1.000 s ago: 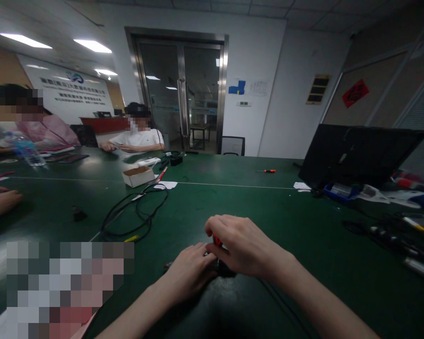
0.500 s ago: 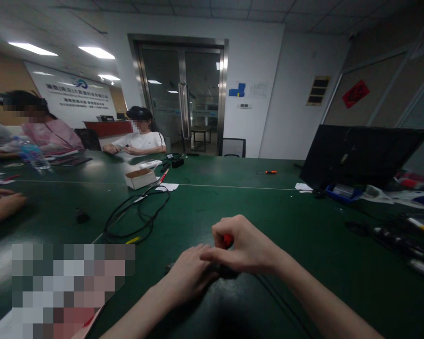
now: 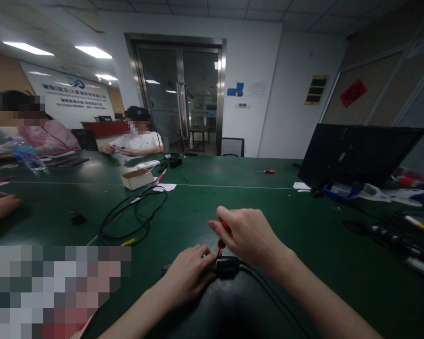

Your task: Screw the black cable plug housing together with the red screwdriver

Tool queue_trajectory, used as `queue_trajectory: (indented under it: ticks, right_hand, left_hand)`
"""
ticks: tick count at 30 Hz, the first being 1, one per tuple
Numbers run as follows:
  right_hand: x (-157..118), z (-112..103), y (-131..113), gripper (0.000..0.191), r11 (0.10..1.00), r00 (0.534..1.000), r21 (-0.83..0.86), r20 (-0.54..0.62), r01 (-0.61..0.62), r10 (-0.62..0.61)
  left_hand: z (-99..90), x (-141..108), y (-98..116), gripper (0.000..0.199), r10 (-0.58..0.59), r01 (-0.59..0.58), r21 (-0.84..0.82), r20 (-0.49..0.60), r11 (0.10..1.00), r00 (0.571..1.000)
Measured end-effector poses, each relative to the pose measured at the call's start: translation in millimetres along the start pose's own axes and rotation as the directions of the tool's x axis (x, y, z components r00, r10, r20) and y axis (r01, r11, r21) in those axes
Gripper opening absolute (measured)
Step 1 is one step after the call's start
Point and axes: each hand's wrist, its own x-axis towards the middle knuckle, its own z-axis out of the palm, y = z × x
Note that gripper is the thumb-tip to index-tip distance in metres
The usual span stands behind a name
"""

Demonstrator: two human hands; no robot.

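Note:
My right hand (image 3: 249, 233) is wrapped round the handle of an orange-red and black screwdriver (image 3: 221, 243), tilted with its tip pointing down at a black device. That device (image 3: 228, 267) lies on the green table (image 3: 198, 212), with a black cable leading from its right side toward the lower right. My left hand (image 3: 192, 268) presses on the device's left part, its fingers curled over it. A small end piece sticks out left of my left hand. The exact spot where the screwdriver tip touches is too small to tell.
At the left lie a coiled black cable (image 3: 141, 214), an open white box (image 3: 137, 179) and a black object (image 3: 77, 216). A second screwdriver (image 3: 269, 172) lies farther back. A black monitor (image 3: 356, 153) and tools stand right. Other people sit at the left and far side.
My right hand has turned and shifted slightly right, so the screwdriver's lower part and the black device now show. My left hand has barely moved. The view has shifted slightly.

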Motion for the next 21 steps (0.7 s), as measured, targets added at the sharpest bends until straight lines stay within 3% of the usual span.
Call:
queue_trajectory:
  ticks: [4, 8, 15, 18, 21]
  right_hand:
    - [-1.1, -1.3, 2.8, 0.033, 0.999, 0.999, -0.039, 0.046, 0.005, -0.003]
    - [-0.7, -4.2, 4.6, 0.019, 0.994, 0.992, 0.083, 0.101, 0.069, -0.077]
    - [-4.8, -13.1, 9.0, 0.018, 0.959, 0.969, 0.226, 0.135, 0.173, -0.207]
    - [-4.4, -9.6, 9.8, 0.02, 0.877, 0.956, 0.442, 0.119, 0.19, -0.267]
    - [-0.9, -0.5, 6.6, 0.018, 0.702, 0.956, 0.7, 0.1, 0.13, -0.277]
  left_hand:
    - [-1.4, -0.3, 0.6, 0.038, 0.004, -0.004, -0.005, 0.006, 1.0, 1.0]
    - [-2.0, 0.2, 0.6, 0.034, -0.007, 0.007, 0.006, 0.01, 1.0, 1.0]
    - [-2.5, 0.0, 1.4, 0.033, 0.007, -0.007, 0.013, 0.01, 1.0, 1.0]
    - [-1.6, 0.0, 1.1, 0.029, 0.006, -0.006, 0.004, 0.0, 1.0, 1.0]
    - [-0.9, 0.0, -0.1, 0.019, 0.013, -0.013, -0.028, -0.002, 1.0, 1.0]
